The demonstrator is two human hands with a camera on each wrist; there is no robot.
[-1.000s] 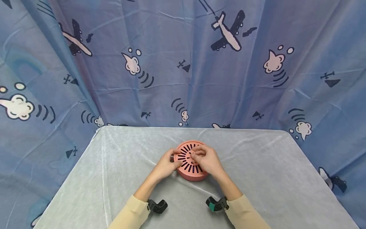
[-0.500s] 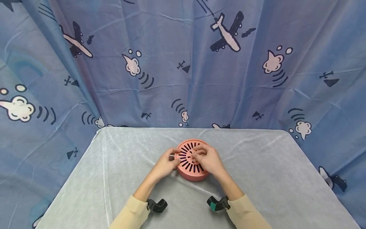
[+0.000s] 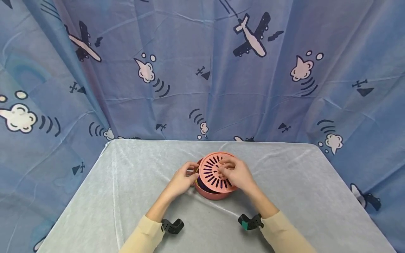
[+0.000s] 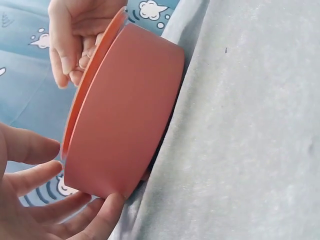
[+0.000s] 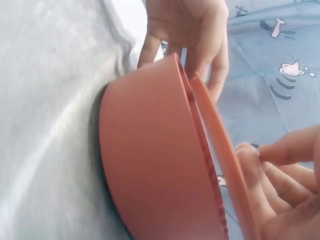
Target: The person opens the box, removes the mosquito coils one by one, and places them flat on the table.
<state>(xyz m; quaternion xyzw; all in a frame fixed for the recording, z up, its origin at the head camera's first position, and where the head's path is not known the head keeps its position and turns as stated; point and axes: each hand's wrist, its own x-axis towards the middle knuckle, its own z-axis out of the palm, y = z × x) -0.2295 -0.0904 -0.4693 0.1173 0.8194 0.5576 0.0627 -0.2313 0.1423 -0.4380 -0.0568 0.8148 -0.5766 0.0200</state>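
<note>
On the grey cloth-covered table (image 3: 142, 196), the round pink plastic-looking slotted lid (image 3: 212, 173), its middle pinched by the right hand (image 3: 236, 174), hangs off-centre to the right over the round pink bowl (image 4: 125, 110), whose left wall the left hand (image 3: 182, 181) grips.

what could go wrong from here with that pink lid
The slotted lid is tilted and off-centre over the round container, so it might slide or drop if the right hand loses its fingertip hold near the middle. The left hand has fingers close to the gap between them, so a falling lid could perhaps nip them.
</note>
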